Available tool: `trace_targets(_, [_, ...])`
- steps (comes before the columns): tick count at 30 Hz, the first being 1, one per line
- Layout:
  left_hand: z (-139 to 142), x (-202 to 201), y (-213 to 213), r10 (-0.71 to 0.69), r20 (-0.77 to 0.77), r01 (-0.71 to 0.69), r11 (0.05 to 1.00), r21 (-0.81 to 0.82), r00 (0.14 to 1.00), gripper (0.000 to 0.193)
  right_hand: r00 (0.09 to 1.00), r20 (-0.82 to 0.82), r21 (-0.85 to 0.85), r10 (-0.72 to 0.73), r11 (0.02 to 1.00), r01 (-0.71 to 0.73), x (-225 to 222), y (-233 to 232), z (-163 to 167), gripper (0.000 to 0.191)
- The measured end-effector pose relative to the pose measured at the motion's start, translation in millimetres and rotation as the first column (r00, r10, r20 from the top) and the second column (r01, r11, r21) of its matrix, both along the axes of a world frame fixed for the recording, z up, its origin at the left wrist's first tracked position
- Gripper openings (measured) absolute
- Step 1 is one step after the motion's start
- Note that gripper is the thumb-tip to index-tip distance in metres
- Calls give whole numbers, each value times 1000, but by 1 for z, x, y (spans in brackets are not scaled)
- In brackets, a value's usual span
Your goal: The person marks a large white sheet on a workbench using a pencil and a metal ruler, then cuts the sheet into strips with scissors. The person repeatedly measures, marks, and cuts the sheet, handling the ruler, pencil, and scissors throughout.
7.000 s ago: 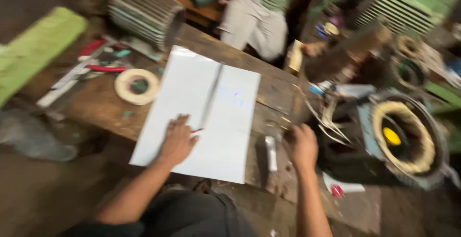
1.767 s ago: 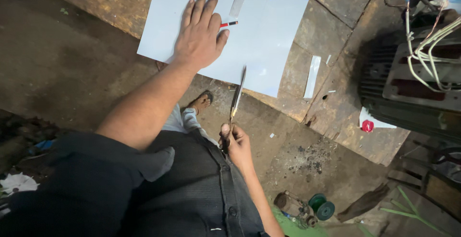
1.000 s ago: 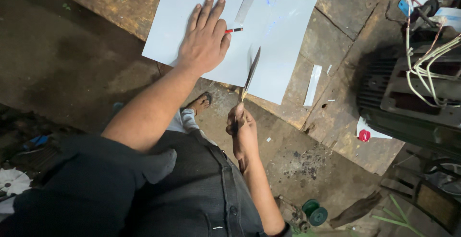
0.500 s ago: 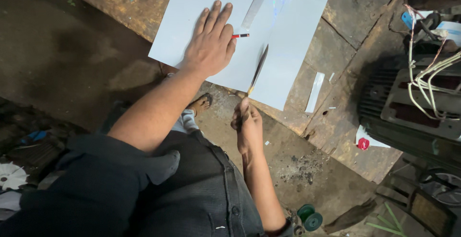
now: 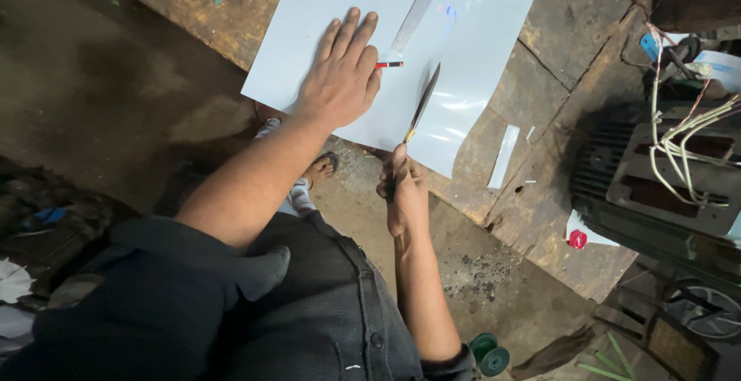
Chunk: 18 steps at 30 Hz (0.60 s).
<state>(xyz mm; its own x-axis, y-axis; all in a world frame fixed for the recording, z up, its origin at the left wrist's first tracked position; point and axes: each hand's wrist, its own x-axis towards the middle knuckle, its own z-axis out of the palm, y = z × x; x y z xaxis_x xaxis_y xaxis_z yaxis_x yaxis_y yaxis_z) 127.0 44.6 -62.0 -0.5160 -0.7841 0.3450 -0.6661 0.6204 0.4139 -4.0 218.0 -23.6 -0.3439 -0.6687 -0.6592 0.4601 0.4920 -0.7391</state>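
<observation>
Right now we see a large white sheet [image 5: 463, 80] lying across the near edge of a worn wooden workbench [image 5: 571, 33], its lower corner hanging slightly past that edge. Our left hand [image 5: 340, 80] lies flat on the sheet, palm down and fingers spread straight, gripping nothing and simply pressing the sheet to the bench. Just beside its fingertips a short red-and-black pencil [image 5: 389, 64] rests on the sheet. Our right hand [image 5: 403, 188] is closed into a fist around the handle of a pair of scissors [image 5: 421, 107], just off the bench's near edge; the long blades point up and away from us over the sheet's near border. We cannot tell whether the blades are parted or actually touching the sheet. Farther up the sheet a narrow metal ruler [image 5: 421, 6] lies slanted, running off toward the far edge of the bench.

To the right of the sheet, on the bare wood, lies a thin white offcut strip [image 5: 503, 157] with a few small scraps near it. At the right end of the bench stands a dark electric motor [image 5: 656, 188] with pale wires looping out of its top, and a small red cap [image 5: 577, 240] sits on a white scrap at its foot. Below the bench, on the dirt floor, two green spools [image 5: 488, 354] lie near our right elbow, and a sandalled foot [image 5: 320, 169] shows under the left forearm.
</observation>
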Motion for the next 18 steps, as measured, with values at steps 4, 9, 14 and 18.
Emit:
trace_targets(4, [0, 0, -2, 0, 26, 0, 1000, 1, 1000, 23, 999, -40, 6, 23, 1000, -23, -1, -3, 1, 43])
trace_targets(9, [-2, 0, -2, 6, 31, -6, 1000, 4, 999, 24, 999, -37, 39, -1, 999, 2, -5, -10, 3, 44])
trace_targets(14, [1, 3, -3, 6, 13, -7, 1000, 7, 1000, 22, 998, -31, 65, -45, 997, 47, -15, -32, 0, 46])
trace_targets(18, [2, 3, -4, 9, 8, -9, 1000, 1, 1000, 22, 996, -84, 54, -21, 998, 26, -12, -34, -2, 40])
